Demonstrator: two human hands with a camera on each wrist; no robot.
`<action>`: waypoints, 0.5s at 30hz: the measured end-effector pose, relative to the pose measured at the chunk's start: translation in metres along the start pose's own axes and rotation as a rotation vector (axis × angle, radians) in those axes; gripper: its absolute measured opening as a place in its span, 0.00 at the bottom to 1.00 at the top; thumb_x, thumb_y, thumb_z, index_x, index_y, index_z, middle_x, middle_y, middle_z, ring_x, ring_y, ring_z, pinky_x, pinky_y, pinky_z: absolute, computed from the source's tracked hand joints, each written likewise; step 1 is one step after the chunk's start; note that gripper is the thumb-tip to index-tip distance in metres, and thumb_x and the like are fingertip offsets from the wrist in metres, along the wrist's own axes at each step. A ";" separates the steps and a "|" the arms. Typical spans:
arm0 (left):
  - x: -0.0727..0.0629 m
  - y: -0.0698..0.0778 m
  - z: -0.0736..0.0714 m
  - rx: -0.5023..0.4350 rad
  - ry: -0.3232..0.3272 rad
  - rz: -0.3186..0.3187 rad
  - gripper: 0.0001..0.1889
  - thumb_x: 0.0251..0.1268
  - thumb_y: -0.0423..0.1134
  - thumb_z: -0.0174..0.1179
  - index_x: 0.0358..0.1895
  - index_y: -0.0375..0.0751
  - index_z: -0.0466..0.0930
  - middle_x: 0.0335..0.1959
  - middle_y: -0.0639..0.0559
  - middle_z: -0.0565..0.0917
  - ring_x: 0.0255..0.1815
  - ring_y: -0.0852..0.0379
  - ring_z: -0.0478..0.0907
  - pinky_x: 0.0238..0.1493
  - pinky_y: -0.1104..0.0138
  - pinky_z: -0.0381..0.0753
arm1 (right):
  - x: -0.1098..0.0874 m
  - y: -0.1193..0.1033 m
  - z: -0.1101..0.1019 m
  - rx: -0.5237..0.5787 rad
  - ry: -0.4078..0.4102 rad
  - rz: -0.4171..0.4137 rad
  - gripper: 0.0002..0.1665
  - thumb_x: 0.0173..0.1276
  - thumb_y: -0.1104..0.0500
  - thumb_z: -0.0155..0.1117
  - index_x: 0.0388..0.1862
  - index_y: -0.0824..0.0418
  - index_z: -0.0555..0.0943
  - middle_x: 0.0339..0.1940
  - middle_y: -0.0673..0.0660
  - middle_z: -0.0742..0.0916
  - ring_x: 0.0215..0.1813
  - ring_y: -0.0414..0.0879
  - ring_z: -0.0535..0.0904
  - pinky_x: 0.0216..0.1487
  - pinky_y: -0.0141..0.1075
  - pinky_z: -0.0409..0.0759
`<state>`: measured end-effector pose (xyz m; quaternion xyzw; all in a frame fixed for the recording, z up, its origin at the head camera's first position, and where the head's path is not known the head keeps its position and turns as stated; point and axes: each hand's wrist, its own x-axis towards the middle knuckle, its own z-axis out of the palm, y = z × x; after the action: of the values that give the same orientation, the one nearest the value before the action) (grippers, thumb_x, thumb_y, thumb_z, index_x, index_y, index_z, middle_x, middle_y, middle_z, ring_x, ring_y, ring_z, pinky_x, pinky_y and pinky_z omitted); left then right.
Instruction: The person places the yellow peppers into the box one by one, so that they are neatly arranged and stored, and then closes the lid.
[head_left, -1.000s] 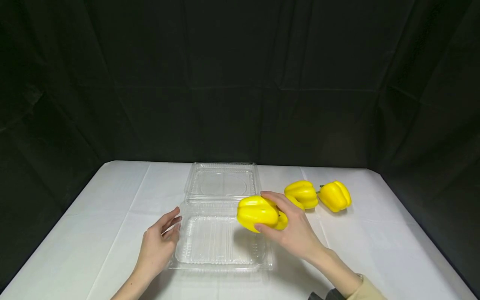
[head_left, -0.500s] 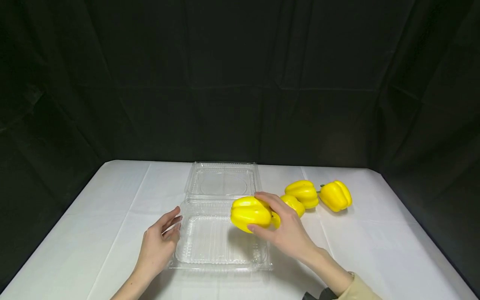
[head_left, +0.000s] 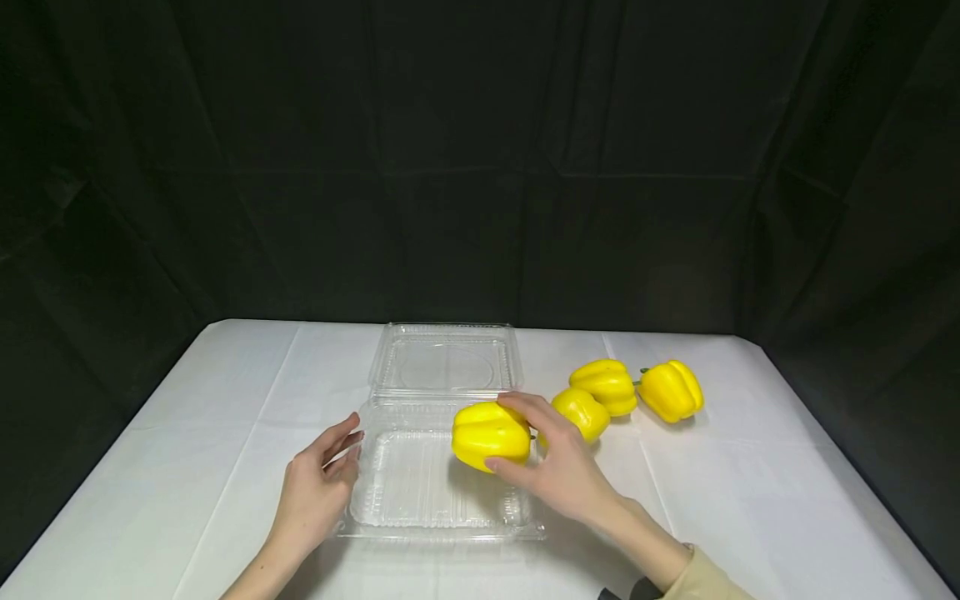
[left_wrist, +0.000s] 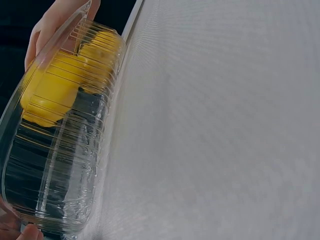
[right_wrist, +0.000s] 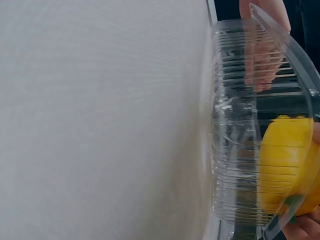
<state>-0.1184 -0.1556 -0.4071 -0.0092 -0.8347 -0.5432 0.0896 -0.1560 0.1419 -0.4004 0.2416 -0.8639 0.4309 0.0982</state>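
A yellow bell pepper (head_left: pixel 487 435) is gripped from the right by my right hand (head_left: pixel 566 471), fingers on top and thumb at the near side. It hangs over the right part of the clear plastic container's base (head_left: pixel 442 533), casting a shadow there. Through the clear wall, the left wrist view shows this bell pepper (left_wrist: pixel 50 97) too; in the right wrist view the bell pepper (right_wrist: pixel 285 160) appears behind the ribbed side. At the container's left rim my left hand (head_left: pixel 318 487) holds the edge between thumb and curled fingers, partly seen through plastic.
The container's lid (head_left: pixel 446 367) lies opened back behind the base. To the right rest three more yellow bell peppers: one (head_left: pixel 585 412) close behind my right hand, one (head_left: pixel 603 387) farther back, one (head_left: pixel 670 392) rightmost. Black cloth (head_left: pixel 480 167) hangs behind the white table (head_left: pixel 750 500).
My right hand has carried the bell pepper leftward and slightly nearer, farther over the container base. More of the bell pepper behind it now shows. My left hand stays put.
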 end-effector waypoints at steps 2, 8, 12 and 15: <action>0.000 0.000 0.000 -0.003 -0.002 0.011 0.25 0.66 0.22 0.54 0.67 0.27 0.70 0.67 0.34 0.74 0.64 0.40 0.78 0.62 0.64 0.79 | 0.000 0.001 0.002 -0.009 -0.002 -0.003 0.41 0.53 0.53 0.81 0.67 0.51 0.76 0.67 0.45 0.78 0.72 0.48 0.72 0.70 0.52 0.76; 0.000 0.000 0.001 0.002 0.001 0.018 0.25 0.65 0.21 0.54 0.67 0.26 0.70 0.67 0.34 0.75 0.63 0.40 0.78 0.61 0.65 0.80 | 0.000 0.006 0.005 -0.028 -0.007 0.005 0.42 0.52 0.54 0.82 0.67 0.52 0.76 0.66 0.43 0.79 0.70 0.47 0.74 0.68 0.49 0.78; 0.001 0.000 0.001 0.002 0.007 0.014 0.25 0.65 0.21 0.54 0.67 0.26 0.70 0.67 0.34 0.75 0.63 0.41 0.79 0.61 0.66 0.81 | 0.000 0.007 0.008 -0.027 -0.006 0.003 0.42 0.51 0.54 0.82 0.67 0.52 0.76 0.66 0.44 0.79 0.70 0.47 0.74 0.68 0.48 0.78; 0.001 0.000 0.002 0.006 0.013 0.012 0.25 0.65 0.22 0.54 0.66 0.26 0.70 0.67 0.35 0.75 0.62 0.41 0.79 0.60 0.66 0.81 | -0.001 0.006 0.010 -0.022 -0.006 -0.008 0.42 0.51 0.54 0.83 0.66 0.52 0.76 0.67 0.45 0.79 0.69 0.47 0.75 0.66 0.47 0.80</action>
<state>-0.1194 -0.1543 -0.4076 -0.0103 -0.8356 -0.5404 0.0984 -0.1582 0.1372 -0.4109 0.2452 -0.8680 0.4202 0.0998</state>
